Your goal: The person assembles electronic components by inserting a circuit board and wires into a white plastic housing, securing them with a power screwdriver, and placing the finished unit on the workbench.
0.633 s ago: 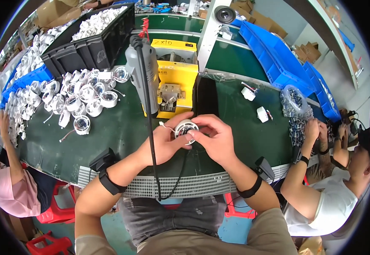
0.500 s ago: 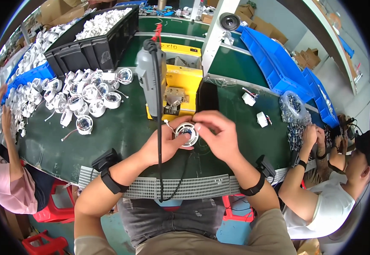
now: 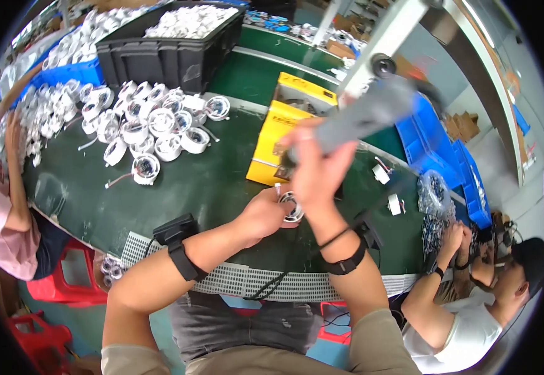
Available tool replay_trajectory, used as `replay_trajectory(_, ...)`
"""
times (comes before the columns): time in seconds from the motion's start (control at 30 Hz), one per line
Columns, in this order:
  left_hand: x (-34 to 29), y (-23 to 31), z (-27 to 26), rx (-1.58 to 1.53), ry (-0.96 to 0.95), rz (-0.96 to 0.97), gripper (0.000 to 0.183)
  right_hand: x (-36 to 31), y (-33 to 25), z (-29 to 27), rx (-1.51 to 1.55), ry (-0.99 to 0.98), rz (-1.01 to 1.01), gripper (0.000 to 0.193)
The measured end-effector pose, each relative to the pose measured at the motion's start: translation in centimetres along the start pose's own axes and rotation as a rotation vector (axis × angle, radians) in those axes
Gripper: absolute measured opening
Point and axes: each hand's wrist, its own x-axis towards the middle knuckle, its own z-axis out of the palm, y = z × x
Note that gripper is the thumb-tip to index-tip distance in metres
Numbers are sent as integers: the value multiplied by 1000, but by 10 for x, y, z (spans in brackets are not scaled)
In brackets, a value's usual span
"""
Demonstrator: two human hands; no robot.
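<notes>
My left hand (image 3: 264, 216) is closed on a round white plastic housing (image 3: 292, 209) with a circuit board inside, held low over the green work surface. A small white connector sticks up beside its thumb side. My right hand (image 3: 319, 169) is wrapped round a grey electric screwdriver (image 3: 365, 117), which is tilted and smeared by motion; its tip is hidden near the hand. Behind both hands stands a yellow screw feeder box (image 3: 264, 150), partly covered by my right hand and the tool.
Many white housings (image 3: 159, 122) with wires lie on the left, before a heaped black crate (image 3: 153, 62). Two loose housings (image 3: 395, 204) lie right. Blue bins (image 3: 431, 134) and a metal post (image 3: 384, 40) stand beyond. Co-workers sit at either side.
My right hand has left the housing and taken hold of the screwdriver, which has swung from upright to tilted right. My left hand keeps the housing. The view has turned.
</notes>
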Motion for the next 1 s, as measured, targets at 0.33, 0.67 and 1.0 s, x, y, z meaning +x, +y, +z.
replay_trajectory(0.33, -4, 8, 0, -18, 122, -89, 32, 20, 4, -4, -85, 125, -24, 44)
replay_trajectory(0.67, -5, 15, -1, -85, 114, -161, 30, 19, 6, -7, -130, 73, 19, 31)
replay_trajectory(1.0, -2, 20, -12, -112, 74, -207, 32, -21, -16, -23, -19, 41, 162, 39)
